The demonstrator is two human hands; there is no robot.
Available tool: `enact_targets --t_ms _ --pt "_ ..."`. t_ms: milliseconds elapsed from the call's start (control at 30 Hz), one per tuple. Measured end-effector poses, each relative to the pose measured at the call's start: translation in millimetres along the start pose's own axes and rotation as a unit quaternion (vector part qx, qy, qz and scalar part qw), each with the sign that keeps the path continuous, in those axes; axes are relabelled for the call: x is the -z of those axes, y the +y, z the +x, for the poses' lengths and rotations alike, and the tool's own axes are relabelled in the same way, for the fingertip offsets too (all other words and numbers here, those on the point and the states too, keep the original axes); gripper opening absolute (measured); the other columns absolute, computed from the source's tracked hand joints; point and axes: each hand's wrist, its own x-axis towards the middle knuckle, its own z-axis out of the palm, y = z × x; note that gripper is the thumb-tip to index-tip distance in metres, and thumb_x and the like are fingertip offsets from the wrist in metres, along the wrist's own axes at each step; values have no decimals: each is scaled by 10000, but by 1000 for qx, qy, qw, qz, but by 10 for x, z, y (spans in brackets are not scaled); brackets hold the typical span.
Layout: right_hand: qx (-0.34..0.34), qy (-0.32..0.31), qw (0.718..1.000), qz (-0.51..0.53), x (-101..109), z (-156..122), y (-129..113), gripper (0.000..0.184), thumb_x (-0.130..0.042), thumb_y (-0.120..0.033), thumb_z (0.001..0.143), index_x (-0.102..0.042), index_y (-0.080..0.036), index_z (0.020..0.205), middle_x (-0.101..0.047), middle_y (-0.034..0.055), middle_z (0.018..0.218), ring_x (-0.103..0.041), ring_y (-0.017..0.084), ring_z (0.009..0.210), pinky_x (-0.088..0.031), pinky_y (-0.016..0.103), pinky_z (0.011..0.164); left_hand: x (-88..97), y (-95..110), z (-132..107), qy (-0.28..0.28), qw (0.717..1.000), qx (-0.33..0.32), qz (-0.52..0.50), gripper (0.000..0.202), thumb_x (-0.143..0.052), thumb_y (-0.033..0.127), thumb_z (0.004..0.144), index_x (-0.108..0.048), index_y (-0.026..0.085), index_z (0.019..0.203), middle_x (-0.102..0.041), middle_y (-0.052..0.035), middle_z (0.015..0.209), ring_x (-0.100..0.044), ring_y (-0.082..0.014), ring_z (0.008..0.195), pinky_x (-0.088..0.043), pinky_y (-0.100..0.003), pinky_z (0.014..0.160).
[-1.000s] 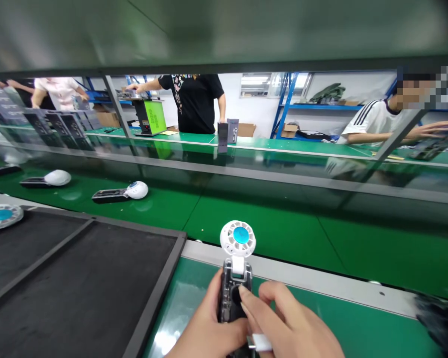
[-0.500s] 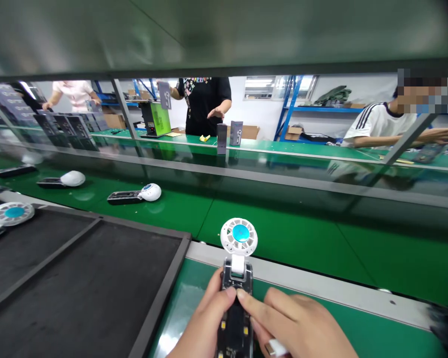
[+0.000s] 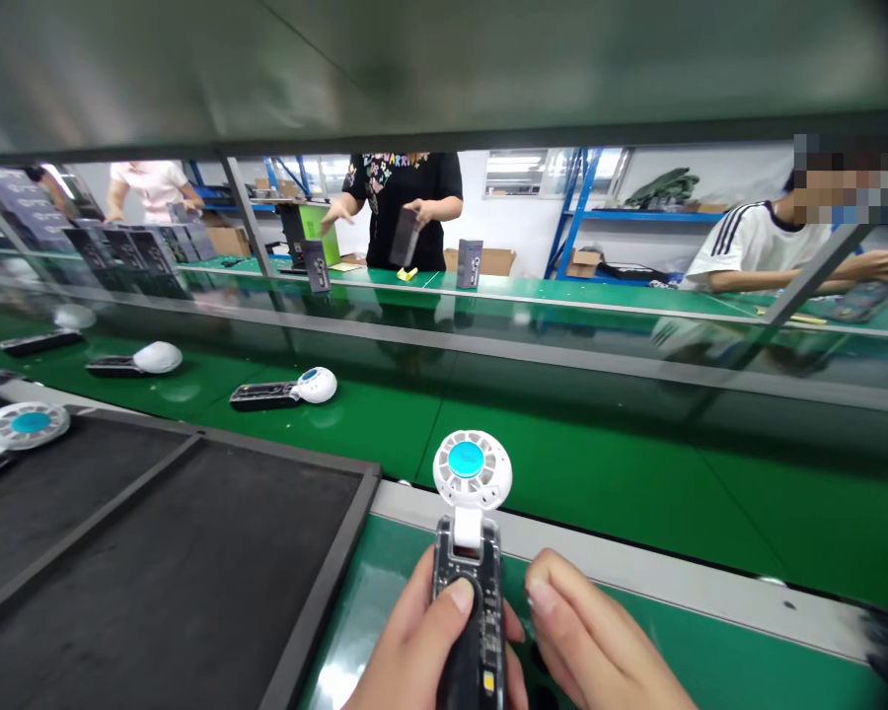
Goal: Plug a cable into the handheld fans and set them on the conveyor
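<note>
A handheld fan (image 3: pixel 470 552) with a round white head, a blue centre and a clear dark handle stands upright at the bottom middle. My left hand (image 3: pixel 421 651) is wrapped round its handle, thumb pressed on the front. My right hand (image 3: pixel 592 646) sits just to the right of the handle, fingers curled, index tip close to the fan but apart from it. I cannot tell whether anything is in it.
A black tray (image 3: pixel 155 552) lies at the left, with another fan (image 3: pixel 22 426) at its far corner. Several fans (image 3: pixel 285 391) lie on the green conveyor belt (image 3: pixel 562 463). Across the line, people in a black shirt (image 3: pixel 404 207) and a white striped shirt (image 3: pixel 755 247) handle dark boxes.
My left thumb has moved onto the front of the handle, and my right fingers have come off the fan to its right. The fans on the belt have drifted right.
</note>
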Motion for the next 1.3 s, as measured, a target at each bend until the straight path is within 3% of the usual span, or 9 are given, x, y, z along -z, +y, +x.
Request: enact_targets --t_ms 67,167,333,433,600,767,967,1100,1300 --pt "29 -46 998 -11 27 16 -46 312 -329 -464 813 -402 -228 622 -460 -44 566 -457 127 551 -393 224 547 -13 27 -9 4 1000 2 -6 279 -468 415 764 -461 141 816 -609 -19 569 -534 -83 450 -362 -177 462" --pt "57 -48 997 -16 94 10 -100 286 -307 -405 839 -510 -235 730 -540 -11 684 -519 147 669 -409 209 538 -25 40 -3 10 999 -14 -39 251 -508 392 740 -452 152 782 -615 -19 650 -539 -90 443 -365 -187 444" --pt "118 -38 991 -49 159 -6 -105 196 -355 -308 834 -490 -280 973 -574 -9 811 -572 141 745 -460 219 664 9 -19 31 -9 998 -16 -63 212 -463 375 769 -448 168 810 -618 -17 567 -548 -127 436 -376 -216 448" --pt "119 -35 989 -80 189 13 -101 135 -398 -264 816 -506 -270 896 -602 -18 764 -588 140 703 -474 207 606 39 -42 35 -26 996 7 -79 267 -426 414 773 -490 157 802 -613 -32 490 -555 -146 454 -380 -219 462" --pt "241 -37 959 -146 286 31 -144 159 -452 -168 807 -567 -270 844 -605 -26 740 -587 112 670 -463 182 587 36 -17 22 -34 990 92 -106 597 -318 564 754 -604 44 692 -618 -90 504 -539 -101 445 -367 -173 468" --pt "305 -43 934 -181 332 18 -166 176 -460 -111 801 -558 -250 846 -591 -14 750 -577 93 662 -466 158 581 21 -4 28 -50 983 117 -134 583 -380 563 728 -620 34 677 -618 -85 487 -550 -101 447 -374 -165 475" --pt "344 -27 896 -278 311 -10 -160 160 -410 -146 835 -542 -235 853 -576 5 701 -539 124 629 -453 208 537 54 -46 42 -7 992 94 -85 540 -288 530 799 -583 86 719 -624 -76 502 -543 -95 415 -348 -161 412" --pt "312 -33 914 -257 264 -9 -136 177 -411 -136 827 -529 -252 890 -589 -7 759 -551 121 675 -457 208 583 66 -68 39 21 995 63 -76 396 -351 507 788 -518 149 803 -620 -33 533 -546 -117 407 -352 -188 406" --pt "141 -52 973 -178 203 -42 -173 125 -426 -179 808 -524 -256 827 -622 -40 780 -581 115 689 -442 204 610 78 -82 44 15 1000 3 3 375 -345 517 786 -444 159 833 -601 -25 510 -518 -112 420 -336 -188 408"
